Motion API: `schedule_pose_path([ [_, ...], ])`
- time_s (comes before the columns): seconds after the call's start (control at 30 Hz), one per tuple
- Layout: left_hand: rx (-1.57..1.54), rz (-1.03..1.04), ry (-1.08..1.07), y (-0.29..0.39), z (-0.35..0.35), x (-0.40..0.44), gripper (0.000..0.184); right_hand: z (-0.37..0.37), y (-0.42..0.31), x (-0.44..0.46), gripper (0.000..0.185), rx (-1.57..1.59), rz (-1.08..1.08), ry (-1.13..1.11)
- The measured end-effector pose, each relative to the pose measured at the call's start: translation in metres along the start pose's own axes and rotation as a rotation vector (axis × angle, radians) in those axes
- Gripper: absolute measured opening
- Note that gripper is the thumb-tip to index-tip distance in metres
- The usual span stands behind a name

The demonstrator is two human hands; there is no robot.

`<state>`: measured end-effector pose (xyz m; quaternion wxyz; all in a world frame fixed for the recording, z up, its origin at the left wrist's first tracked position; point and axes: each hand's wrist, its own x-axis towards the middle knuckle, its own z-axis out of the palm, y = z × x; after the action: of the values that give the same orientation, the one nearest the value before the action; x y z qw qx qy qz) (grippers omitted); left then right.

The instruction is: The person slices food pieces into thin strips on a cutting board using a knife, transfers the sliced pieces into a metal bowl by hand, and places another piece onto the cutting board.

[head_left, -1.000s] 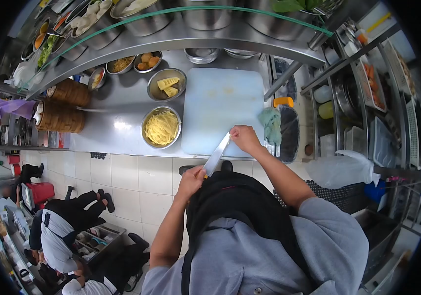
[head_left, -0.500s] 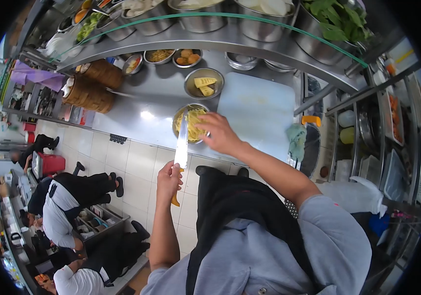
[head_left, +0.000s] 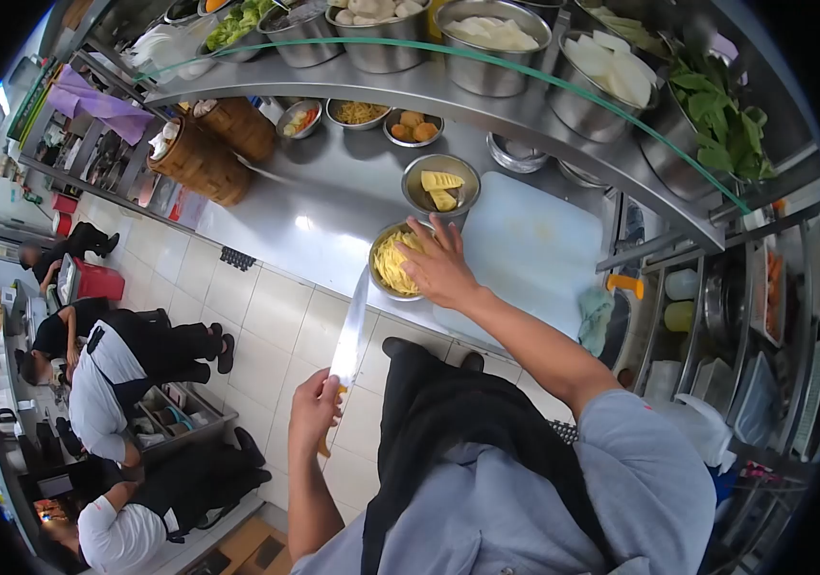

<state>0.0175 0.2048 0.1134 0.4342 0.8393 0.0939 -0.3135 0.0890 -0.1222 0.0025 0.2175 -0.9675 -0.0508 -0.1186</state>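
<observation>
My left hand (head_left: 315,410) is wrapped round the yellow handle of a long knife (head_left: 350,335). The blade points forward, its tip near the left edge of a metal bowl (head_left: 374,251) of thin yellow shreds (head_left: 392,264). Over the right side of that bowl lies my right hand (head_left: 442,266), fingers spread and none visibly gripping anything; whether they press on the shreds cannot be made out. Just beyond stands a second metal bowl (head_left: 413,198) with yellow chunks (head_left: 441,182) in it. A pale cutting board (head_left: 534,244) lies to the right.
Bamboo steamers (head_left: 201,168) stand at the counter's left. Small bowls, one with round orange-brown pieces (head_left: 415,126), line the back beneath a metal shelf (head_left: 371,88) of ingredient tubs. A green cloth (head_left: 595,316) hangs at right. Co-workers (head_left: 108,383) are behind, at left.
The knife has come back from over the shreds to the bowl's edge, my left hand moving nearer my body. My right hand's fingers have spread. The whole view has shifted with my head.
</observation>
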Motion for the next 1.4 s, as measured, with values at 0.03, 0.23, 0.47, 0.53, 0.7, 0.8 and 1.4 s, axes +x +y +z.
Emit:
schedule_pose_path([
  [0.03,0.009,0.001,0.023,-0.003,-0.008,-0.001,0.033,0.0,0.012,0.008,0.044,0.076,-0.012,0.082],
  [0.23,-0.025,0.012,0.056,-0.002,-0.03,0.017,0.032,0.008,0.097,0.094,0.039,0.25,0.264,0.12],
  [0.47,-0.104,0.078,-0.019,0.005,-0.051,0.061,0.034,0.028,0.138,0.139,0.052,-0.15,0.256,-0.153],
  [0.53,-0.127,0.056,-0.021,0.008,-0.057,0.071,0.034,0.031,0.141,0.144,0.053,-0.125,0.323,-0.222],
  [0.7,-0.14,0.057,-0.033,0.011,-0.068,0.096,0.033,0.032,0.151,0.144,0.054,-0.008,0.349,-0.23],
  [0.8,-0.121,0.101,-0.026,0.017,-0.067,0.1,0.033,0.011,0.134,0.145,0.057,0.089,0.427,-0.116],
  [1.4,0.209,0.33,-0.077,-0.015,0.167,0.047,0.028,-0.016,0.112,-0.116,0.066,0.278,0.571,-0.01],
])
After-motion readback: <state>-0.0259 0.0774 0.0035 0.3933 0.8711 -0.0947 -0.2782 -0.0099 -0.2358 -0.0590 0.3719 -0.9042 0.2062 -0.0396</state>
